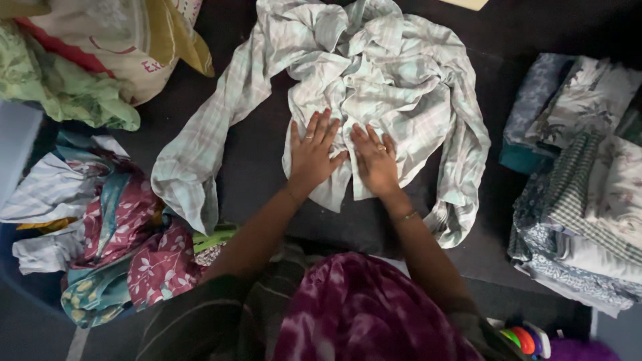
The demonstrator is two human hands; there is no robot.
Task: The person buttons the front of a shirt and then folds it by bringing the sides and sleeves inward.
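A crumpled pale green and white checked cloth [374, 73] lies spread on the dark floor in front of me. My left hand [311, 154] rests flat on its near edge with fingers spread. My right hand [376, 160] lies flat beside it, also pressing on the cloth, with a ring on one finger and a bracelet at the wrist. Neither hand grips anything. A long strip of the cloth [200, 147] trails to the left, and another [461, 194] curls down on the right.
A heap of unfolded patterned clothes [114, 234] lies at the left. Bags and a green cloth [73, 87] sit at the top left. Folded clothes are stacked at the right [582, 200]. Colourful plastic toys [528, 337] lie at the bottom right.
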